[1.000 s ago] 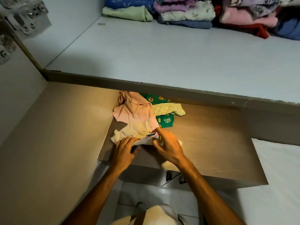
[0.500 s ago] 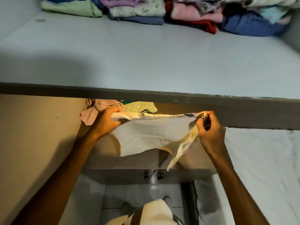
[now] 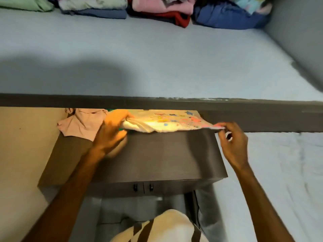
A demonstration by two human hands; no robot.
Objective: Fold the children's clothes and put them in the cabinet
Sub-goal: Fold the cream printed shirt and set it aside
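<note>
Step in hand: spreading the printed garment flat on the desk before the first fold (judged).
Left hand: fingers clenched on the garment's left edge, bunched cloth under the thumb.
Right hand: fingers pinch the garment's right corner, just past the desk's right edge.
Garment position: stretched between both hands, low over the far part of the desk, partly tucked under the shelf lip.
Technique note: keep the edge taut and level, pull it toward the body, then lay it down so the print lies smooth.
Crowding: pink garment touches the left hand; green cloth barely visible behind.
Open room: near half of the desk is bare; best place to fold.
Edges: right corner overhangs toward the bed; risk of slipping off.
Destination: folded stacks sit at the shelf's back; wide free shelf in front.
</note>
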